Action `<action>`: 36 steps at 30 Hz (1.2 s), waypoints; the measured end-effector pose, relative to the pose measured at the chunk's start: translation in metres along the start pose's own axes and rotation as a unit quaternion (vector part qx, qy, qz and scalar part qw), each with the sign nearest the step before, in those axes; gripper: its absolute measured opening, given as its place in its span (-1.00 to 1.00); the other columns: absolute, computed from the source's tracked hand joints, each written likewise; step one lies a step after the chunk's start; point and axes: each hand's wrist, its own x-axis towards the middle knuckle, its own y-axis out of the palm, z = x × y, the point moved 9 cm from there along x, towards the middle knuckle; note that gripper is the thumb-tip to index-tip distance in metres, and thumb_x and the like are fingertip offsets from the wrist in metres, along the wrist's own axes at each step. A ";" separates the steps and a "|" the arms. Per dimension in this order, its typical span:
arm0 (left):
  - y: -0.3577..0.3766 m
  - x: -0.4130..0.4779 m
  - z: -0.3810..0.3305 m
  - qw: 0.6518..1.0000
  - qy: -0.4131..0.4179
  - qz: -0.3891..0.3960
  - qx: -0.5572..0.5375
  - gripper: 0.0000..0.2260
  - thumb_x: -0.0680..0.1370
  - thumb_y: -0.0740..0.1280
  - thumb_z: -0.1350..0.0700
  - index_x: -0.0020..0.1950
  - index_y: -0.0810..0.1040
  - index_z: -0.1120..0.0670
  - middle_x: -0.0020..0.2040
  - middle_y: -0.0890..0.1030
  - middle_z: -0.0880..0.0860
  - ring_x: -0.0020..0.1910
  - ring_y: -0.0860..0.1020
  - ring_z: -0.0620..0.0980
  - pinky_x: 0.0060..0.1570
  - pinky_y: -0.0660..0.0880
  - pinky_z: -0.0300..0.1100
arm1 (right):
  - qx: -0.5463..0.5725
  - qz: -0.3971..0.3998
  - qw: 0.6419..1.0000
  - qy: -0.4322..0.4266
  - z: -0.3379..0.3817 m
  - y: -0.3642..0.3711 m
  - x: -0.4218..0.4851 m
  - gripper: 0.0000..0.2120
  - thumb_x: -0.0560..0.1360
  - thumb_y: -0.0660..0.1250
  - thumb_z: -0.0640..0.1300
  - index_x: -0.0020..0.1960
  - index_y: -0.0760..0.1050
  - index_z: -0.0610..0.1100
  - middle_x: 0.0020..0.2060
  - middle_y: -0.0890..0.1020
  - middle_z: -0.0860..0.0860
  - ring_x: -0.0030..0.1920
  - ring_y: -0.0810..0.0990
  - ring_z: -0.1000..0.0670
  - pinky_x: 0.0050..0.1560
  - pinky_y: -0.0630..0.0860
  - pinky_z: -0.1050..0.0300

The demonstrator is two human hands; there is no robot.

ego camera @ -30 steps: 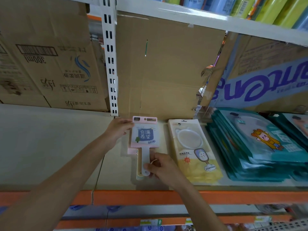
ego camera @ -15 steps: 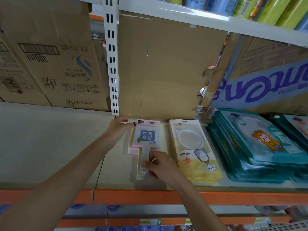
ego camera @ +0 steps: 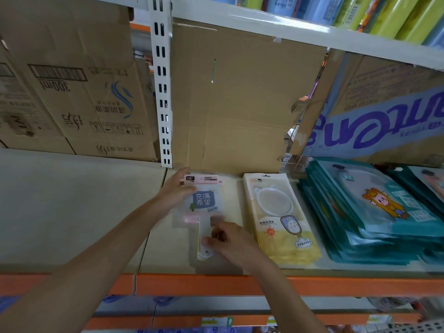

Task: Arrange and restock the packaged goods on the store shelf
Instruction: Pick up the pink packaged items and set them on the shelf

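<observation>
A small stack of pink-topped mirror packs (ego camera: 204,200) with blue Chinese lettering lies flat on the shelf board (ego camera: 72,212), just right of the white upright. My left hand (ego camera: 176,189) holds the stack's upper left corner, thumb over the top pack. My right hand (ego camera: 228,239) pinches the handle end of the stack near the shelf's front. A yellow mirror pack (ego camera: 278,217) lies flat beside the stack on the right.
Teal packs (ego camera: 374,212) lie stacked and fanned at the right. Cardboard boxes (ego camera: 79,92) line the shelf back. An orange rail (ego camera: 216,284) edges the shelf front. A white slotted upright (ego camera: 162,87) stands behind the stack. Rolled goods fill the shelf above.
My left hand has slid a little over the top left of the pink stack. My right hand stays on the handle end. The stack has barely shifted.
</observation>
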 end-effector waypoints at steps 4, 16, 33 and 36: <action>0.003 0.002 -0.008 0.998 0.025 0.002 0.058 -0.46 0.55 0.28 0.21 0.48 0.17 0.02 0.46 0.26 0.04 0.38 0.28 0.03 0.15 0.25 -0.20 | -0.006 -0.019 1.000 -0.008 0.001 -0.001 0.000 -0.74 0.51 0.28 0.03 0.10 0.45 -0.11 -0.29 0.43 0.15 -0.27 0.41 0.14 -0.26 0.32 0.23; -0.002 -0.001 0.001 1.000 0.023 -0.005 0.021 -0.38 0.53 0.33 0.12 0.51 0.12 0.05 0.50 0.18 0.02 0.45 0.19 0.02 0.26 0.20 -0.16 | 0.018 -0.109 0.993 0.030 -0.010 -0.025 -0.003 -0.83 0.52 0.27 0.07 0.02 0.44 0.00 -0.30 0.43 0.19 -0.22 0.45 0.12 -0.31 0.30 0.39; 0.007 -0.031 0.003 0.960 0.119 0.139 0.211 -0.35 0.40 0.48 0.11 0.42 0.29 -0.03 0.30 0.42 -0.15 0.27 0.34 -0.17 0.25 0.28 -0.15 | -0.119 -0.154 0.980 0.044 -0.008 -0.047 0.026 -0.61 0.46 0.36 0.01 0.20 0.48 -0.17 0.06 0.63 -0.11 0.07 0.58 -0.11 0.07 0.48 0.06; 0.006 -0.029 0.003 0.960 0.119 0.135 0.215 -0.39 0.39 0.49 0.12 0.39 0.34 -0.02 0.29 0.48 -0.09 0.28 0.41 -0.09 0.30 0.32 -0.08 | -0.115 -0.158 0.979 0.048 -0.010 -0.048 0.027 -0.60 0.45 0.38 0.01 0.22 0.49 -0.14 0.08 0.63 -0.09 0.08 0.57 -0.09 0.08 0.48 0.08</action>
